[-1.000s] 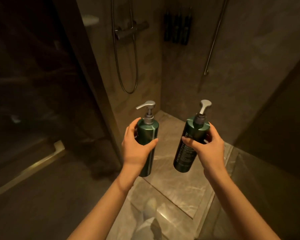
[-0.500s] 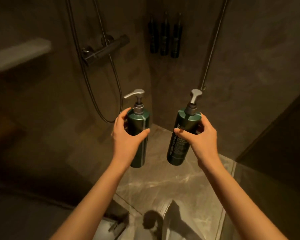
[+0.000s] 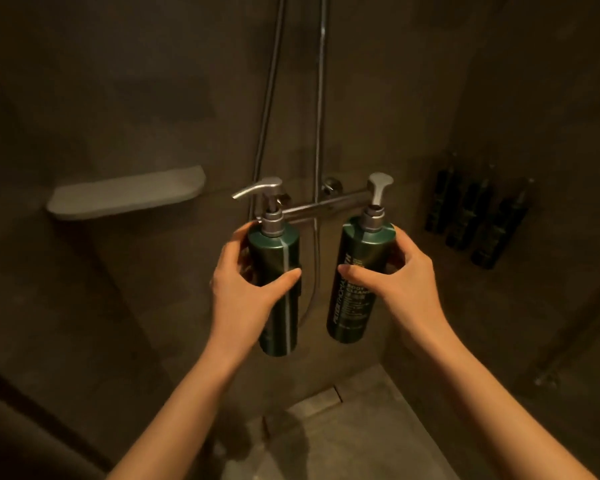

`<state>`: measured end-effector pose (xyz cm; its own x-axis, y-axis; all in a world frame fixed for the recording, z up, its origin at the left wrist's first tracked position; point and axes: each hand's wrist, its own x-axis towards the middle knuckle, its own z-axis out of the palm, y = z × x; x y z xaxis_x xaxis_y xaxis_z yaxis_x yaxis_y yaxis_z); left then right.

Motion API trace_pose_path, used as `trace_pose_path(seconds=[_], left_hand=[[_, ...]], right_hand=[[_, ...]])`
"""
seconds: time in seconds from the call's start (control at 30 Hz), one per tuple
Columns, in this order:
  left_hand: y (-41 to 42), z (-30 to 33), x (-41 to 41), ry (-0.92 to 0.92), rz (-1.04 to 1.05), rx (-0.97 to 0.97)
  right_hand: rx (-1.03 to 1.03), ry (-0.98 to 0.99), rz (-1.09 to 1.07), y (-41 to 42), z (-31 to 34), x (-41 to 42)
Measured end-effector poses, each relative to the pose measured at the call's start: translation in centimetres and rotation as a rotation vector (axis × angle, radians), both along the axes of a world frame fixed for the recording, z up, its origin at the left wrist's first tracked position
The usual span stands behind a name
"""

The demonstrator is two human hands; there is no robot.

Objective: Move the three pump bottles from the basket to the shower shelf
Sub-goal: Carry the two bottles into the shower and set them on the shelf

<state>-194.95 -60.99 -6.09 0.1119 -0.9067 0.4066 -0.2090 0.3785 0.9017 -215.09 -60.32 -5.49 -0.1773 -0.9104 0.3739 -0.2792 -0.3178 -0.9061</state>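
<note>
Left hand [image 3: 243, 289] fingers [image 3: 234, 242] wrap one green pump bottle [image 3: 279, 292]; right hand [image 3: 400, 282] holds the second pump bottle [image 3: 355, 282]. Both upright in mid-air, right of the bare shower shelf [image 3: 125, 194].

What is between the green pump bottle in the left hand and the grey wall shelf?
In the head view, nothing: only bare brown wall separates the green pump bottle in the left hand from the grey wall shelf.

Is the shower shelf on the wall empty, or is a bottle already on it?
Empty. The shower shelf shows a bare top; both green bottles are in the hands, left bottle and right bottle.
</note>
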Motion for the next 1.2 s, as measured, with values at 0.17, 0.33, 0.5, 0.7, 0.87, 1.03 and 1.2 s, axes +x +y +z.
trace_pose_path(seconds=[0.17, 0.33, 0.5, 0.7, 0.87, 1.03, 1.2], left_hand=[[-3.5, 4.9, 2.6, 0.004, 0.197, -0.149], [-8.3, 9.4, 6.2, -0.004, 0.362, -0.265], [-13.2, 13.0, 9.7, -0.021, 0.416, -0.362], [-17.3, 14.5, 13.6, -0.002, 0.497, -0.399], [-19.3, 13.5, 15.6, -0.011, 0.597, -0.359], [-20.0, 13.2, 16.5, -0.018, 0.68, -0.345], [-20.4, 11.9, 16.6, -0.043, 0.724, -0.309]], right_hand=[[-0.094, -0.032, 0.235, -8.0, 5.0, 2.3], [-0.22, -0.058, 0.407, -15.1, 8.9, 7.3], [-0.32, -0.06, 0.531, -20.7, 12.6, 12.5], [-0.346, -0.092, 0.654, -26.0, 15.3, 18.6], [-0.301, -0.1, 0.745, -29.2, 14.7, 22.0], [-0.253, -0.112, 0.828, -30.9, 13.7, 23.7], [-0.248, -0.159, 0.882, -31.6, 12.3, 24.2]])
